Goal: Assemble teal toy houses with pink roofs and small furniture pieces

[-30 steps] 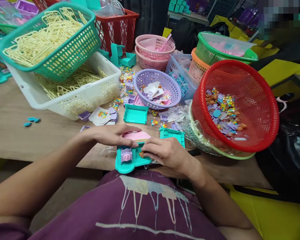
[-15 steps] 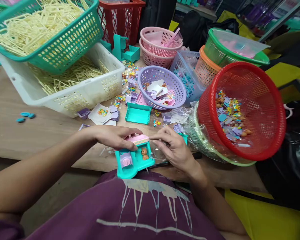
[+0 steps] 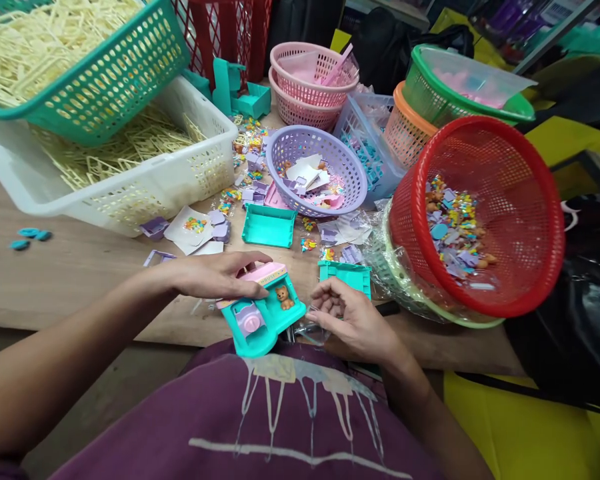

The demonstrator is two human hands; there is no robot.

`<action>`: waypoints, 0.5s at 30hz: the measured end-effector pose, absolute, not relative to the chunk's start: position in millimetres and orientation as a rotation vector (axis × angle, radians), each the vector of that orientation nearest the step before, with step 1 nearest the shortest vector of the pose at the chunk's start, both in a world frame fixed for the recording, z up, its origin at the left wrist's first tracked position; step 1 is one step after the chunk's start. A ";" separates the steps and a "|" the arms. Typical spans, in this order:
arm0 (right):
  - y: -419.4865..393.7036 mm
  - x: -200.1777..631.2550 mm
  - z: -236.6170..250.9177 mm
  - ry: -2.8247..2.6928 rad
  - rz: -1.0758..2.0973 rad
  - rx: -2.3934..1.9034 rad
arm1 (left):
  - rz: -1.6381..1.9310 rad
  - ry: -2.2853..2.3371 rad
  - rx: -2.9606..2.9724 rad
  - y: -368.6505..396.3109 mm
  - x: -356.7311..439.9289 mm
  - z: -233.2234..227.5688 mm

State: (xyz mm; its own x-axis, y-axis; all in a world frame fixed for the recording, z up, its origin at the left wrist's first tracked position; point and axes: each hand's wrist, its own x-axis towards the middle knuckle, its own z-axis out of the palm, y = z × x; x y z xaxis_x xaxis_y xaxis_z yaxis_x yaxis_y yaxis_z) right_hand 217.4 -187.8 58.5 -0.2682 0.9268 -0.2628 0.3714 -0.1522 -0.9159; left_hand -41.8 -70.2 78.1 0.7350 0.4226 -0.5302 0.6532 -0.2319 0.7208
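My left hand (image 3: pixel 220 275) grips a small teal toy house (image 3: pixel 261 313) by its pink roof, at the near edge of the wooden table (image 3: pixel 80 267). A tiny brown bear figure (image 3: pixel 283 296) stands inside the house and a purple piece sits on its teal base. My right hand (image 3: pixel 347 319) is just right of the toy, apart from it, fingers curled around a small crumpled clear plastic bag (image 3: pixel 314 328). A teal tray piece (image 3: pixel 345 275) lies just behind that hand.
A tilted red basket (image 3: pixel 525 220) of small mixed toy parts stands at right. A purple basket (image 3: pixel 350 173), pink baskets (image 3: pixel 305 93), a white crate (image 3: pixel 145 187) and a green basket (image 3: pixel 105 87) of cream parts sit behind. Another teal tray (image 3: pixel 269 227) and loose pieces lie mid-table.
My right hand has come off the toy house and drawn back to the right, closing on the plastic bag. The bear now shows inside the house, which has tilted slightly.
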 end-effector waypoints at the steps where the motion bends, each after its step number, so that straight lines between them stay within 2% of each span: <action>1: -189.0 217.6 59.5 -1.550 1.503 -1.475 | -0.269 0.826 1.872 -71.8 -42.0 79.0; 6: -197.1 208.8 54.3 -1.481 1.762 -1.445 | -0.254 0.866 1.893 -77.9 -45.5 77.6; 8: -202.7 205.5 48.7 -1.557 1.747 -1.431 | -0.260 0.877 1.880 -78.8 -48.0 74.8; 12: -212.9 215.9 46.1 -1.977 1.506 -1.366 | -0.266 0.875 1.855 -79.3 -52.2 70.8; 15: -213.5 234.3 54.5 -2.224 1.592 -1.214 | -0.266 0.881 1.852 -79.2 -53.1 70.0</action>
State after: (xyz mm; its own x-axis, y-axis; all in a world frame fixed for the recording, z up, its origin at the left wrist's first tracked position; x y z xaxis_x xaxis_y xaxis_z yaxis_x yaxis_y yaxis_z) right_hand 234.3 -213.5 54.5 -0.6617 0.6785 -0.3190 0.5207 0.1097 -0.8467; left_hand -53.1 -79.2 70.0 0.7077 0.4505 -0.5443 0.6763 -0.2093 0.7062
